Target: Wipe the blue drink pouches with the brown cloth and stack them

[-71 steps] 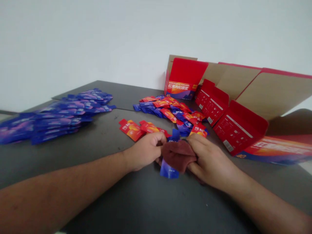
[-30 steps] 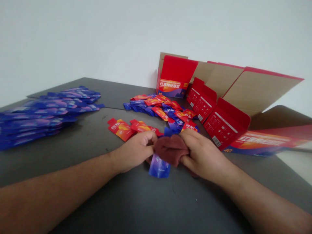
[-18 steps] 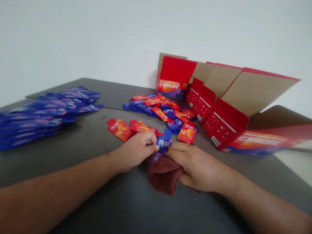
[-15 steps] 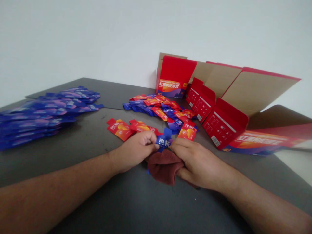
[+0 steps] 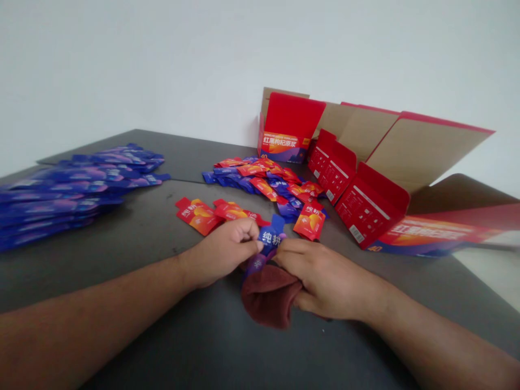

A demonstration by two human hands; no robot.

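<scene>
Blue sachet point(image 5: 271, 238) gripped at both ends
Left hand point(image 5: 227, 252) pinches its top to steady it; right hand point(image 5: 320, 276) clutches a maroon cloth point(image 5: 268, 295) around its 6 o'clock end.

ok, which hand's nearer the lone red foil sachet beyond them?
Right. The right hand, gripping the maroon cloth, lies just short of the red foil sachet; the left hand, pinching the blue sachet, is farther left.

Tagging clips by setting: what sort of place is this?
Probably a packing bench: a grey table holds a stack of blue foil sachets, a heap of red and blue sachets and opened red cardboard cartons. The left hand pinches one blue sachet; the right hand grips a dark red cloth.
</scene>
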